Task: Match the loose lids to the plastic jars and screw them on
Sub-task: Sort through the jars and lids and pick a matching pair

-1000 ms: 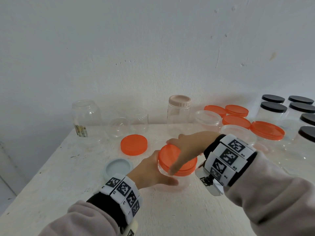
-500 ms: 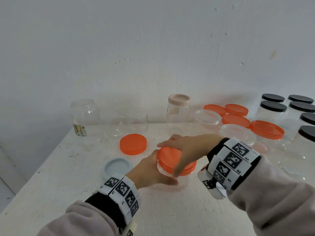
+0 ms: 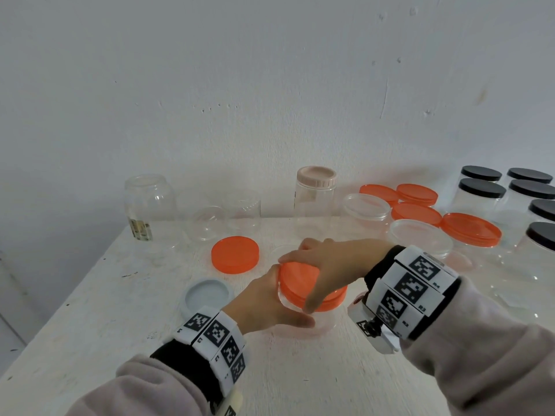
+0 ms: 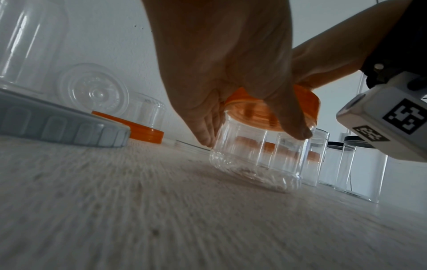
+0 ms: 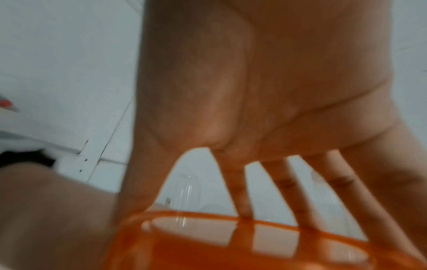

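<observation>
Right hand (image 3: 327,265) has turned more on the orange lid (image 3: 300,280) since 1 s ago; it grips the lid. Left hand (image 3: 264,304) holds the jar (image 4: 258,155), mid tabletop (image 3: 90,325). Lots done at 2 o'clock. Left: loose lids at 10 o'clock & open jars at 11.
</observation>
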Tool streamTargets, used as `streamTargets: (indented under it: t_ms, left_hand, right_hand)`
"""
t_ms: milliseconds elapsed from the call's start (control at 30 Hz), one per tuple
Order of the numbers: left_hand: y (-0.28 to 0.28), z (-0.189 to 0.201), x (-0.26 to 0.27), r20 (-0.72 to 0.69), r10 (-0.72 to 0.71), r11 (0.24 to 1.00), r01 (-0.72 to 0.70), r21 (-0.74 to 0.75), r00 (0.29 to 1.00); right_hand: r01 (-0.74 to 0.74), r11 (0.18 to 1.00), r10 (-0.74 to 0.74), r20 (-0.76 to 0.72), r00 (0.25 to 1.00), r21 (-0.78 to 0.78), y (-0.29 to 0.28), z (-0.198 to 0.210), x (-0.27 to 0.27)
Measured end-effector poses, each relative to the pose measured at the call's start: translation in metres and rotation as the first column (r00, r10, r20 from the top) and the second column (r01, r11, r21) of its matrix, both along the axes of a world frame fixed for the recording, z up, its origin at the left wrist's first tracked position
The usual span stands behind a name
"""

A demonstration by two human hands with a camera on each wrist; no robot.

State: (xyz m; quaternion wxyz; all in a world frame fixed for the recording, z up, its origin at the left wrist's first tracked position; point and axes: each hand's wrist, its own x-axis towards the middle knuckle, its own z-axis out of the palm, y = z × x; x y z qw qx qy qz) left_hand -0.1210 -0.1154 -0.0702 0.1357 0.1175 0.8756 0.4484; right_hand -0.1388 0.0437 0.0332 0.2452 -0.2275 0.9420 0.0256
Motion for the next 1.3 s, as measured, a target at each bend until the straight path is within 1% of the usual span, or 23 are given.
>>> streamTargets:
  t_ms: [100, 167, 200, 267, 367, 433, 567, 633, 733, 800, 867, 967, 1067, 1200, 1300]
  left_hand:
    - [-0.001, -0.002, -0.001, -0.005, 0.004, 1.0, -0.004, 0.007, 1.0]
    - [-0.001, -0.002, -0.001, -0.003, 0.0, 1.0, 0.0, 0.013, 1.0]
    - [-0.001, -0.002, -0.001, -0.003, -0.003, 1.0, 0.003, 0.014, 1.0]
    - [-0.001, -0.002, -0.001, -0.008, -0.008, 1.0, 0.008, 0.007, 1.0]
    - [-0.001, -0.002, -0.001, -0.012, -0.01, 1.0, 0.01, -0.007, 1.0]
    - [-0.001, -0.001, -0.001, -0.011, -0.011, 1.0, 0.01, -0.004, 1.0]
    - [-0.002, -0.002, -0.001, 0.001, -0.004, 1.0, 0.004, 0.016, 1.0]
    - [-0.002, -0.002, -0.001, -0.002, -0.008, 1.0, 0.008, 0.023, 1.0]
    - [-0.002, -0.001, 0.0, -0.007, -0.012, 1.0, 0.012, 0.021, 1.0]
    - [-0.002, -0.001, 0.0, -0.003, -0.013, 1.0, 0.013, 0.017, 1.0]
    - [-0.002, -0.001, 0.0, -0.001, -0.013, 1.0, 0.013, 0.02, 1.0]
    - [-0.002, -0.001, -0.001, 0.004, -0.015, 1.0, 0.015, 0.025, 1.0]
    - [-0.003, -0.002, -0.001, 0.004, -0.022, 0.999, 0.022, 0.023, 1.0]
    - [-0.002, -0.003, -0.002, -0.005, -0.02, 1.0, 0.02, 0.009, 1.0]
    - [-0.002, -0.004, -0.003, -0.013, -0.017, 1.0, 0.017, 0.007, 1.0]
  right_hand:
    - [0.076, 0.997, -0.077, -0.098, 0.992, -0.015, -0.004, -0.01, 0.002]
    - [0.117, 0.993, -0.116, -0.13, 0.985, -0.003, -0.005, -0.013, 0.002]
    - [0.12, 0.993, -0.117, -0.119, 0.986, 0.018, -0.005, -0.013, 0.001]
    - [0.084, 0.995, -0.081, -0.053, 0.995, 0.05, -0.004, -0.007, 0.0]
    - [0.006, 1.0, -0.006, 0.021, 1.0, 0.019, -0.004, 0.001, 0.0]
    - [0.01, 1.0, -0.01, 0.001, 1.0, 0.012, -0.005, -0.001, -0.001]
    - [0.115, 0.993, -0.113, -0.096, 0.989, 0.011, -0.009, -0.012, -0.001]
    - [0.135, 0.99, -0.131, -0.094, 0.987, 0.038, -0.009, -0.012, -0.002]
    - [0.06, 0.995, -0.06, -0.012, 0.998, 0.082, -0.008, -0.003, -0.001]
    - [0.012, 0.997, -0.013, 0.011, 1.0, 0.075, -0.007, 0.002, -0.001]
    - [0.011, 0.999, -0.011, 0.003, 1.0, 0.053, -0.007, 0.002, -0.002]
    - [0.067, 0.997, -0.066, -0.034, 0.997, 0.03, -0.007, -0.003, -0.001]
    - [0.096, 0.994, -0.093, -0.062, 0.994, 0.043, -0.008, -0.007, -0.001]
    - [0.044, 0.996, -0.042, -0.021, 0.999, 0.075, -0.005, -0.004, -0.002]
    - [0.034, 0.999, -0.034, -0.047, 0.998, 0.018, 0.001, -0.01, 0.0]
